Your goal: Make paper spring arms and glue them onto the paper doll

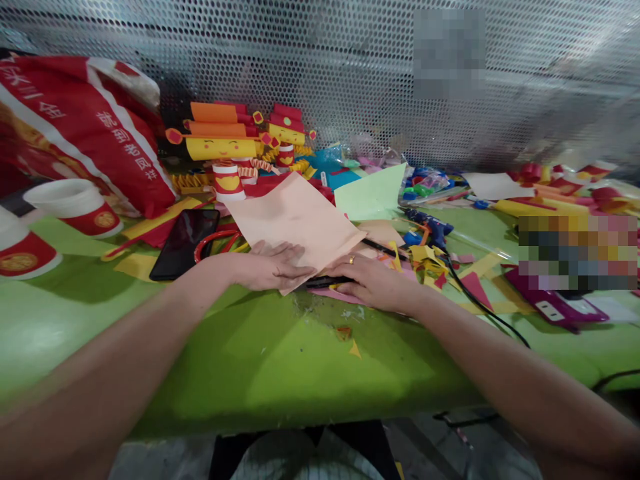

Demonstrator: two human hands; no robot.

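- Bare forearms [125,347] come in from both lower corners, over the glossy green tabletop [280,380].
- Large, square-cut, pale peach paper sheet [300,220] lies between and beyond the hands, turned cornerwise.
- Left hand [265,265]: palm down, fingers extended and loosely open across the sheet's near left side.
- Right hand [377,283], with a gold ring [351,260]: fingers bent at the near right edge, over a slim dark object [325,281]. Can't tell if it grips paper, object or neither.
- Step in hand, my read: handling the sheet at its near edge. Any move of it calls for sorting paper from dark object first.
- In the way: pink paper [340,295] beneath the right hand, yellow and red scraps [430,267] right of it, blue glue gun [435,227] with black cable [470,293].
- Pale green sheet [370,193] sits just beyond the peach one.
- Left side: black phone [185,243], red loop handle [198,250], red-and-white paper cup [75,200].
- Behind: smiling yellow-faced paper figure [223,148], upright.
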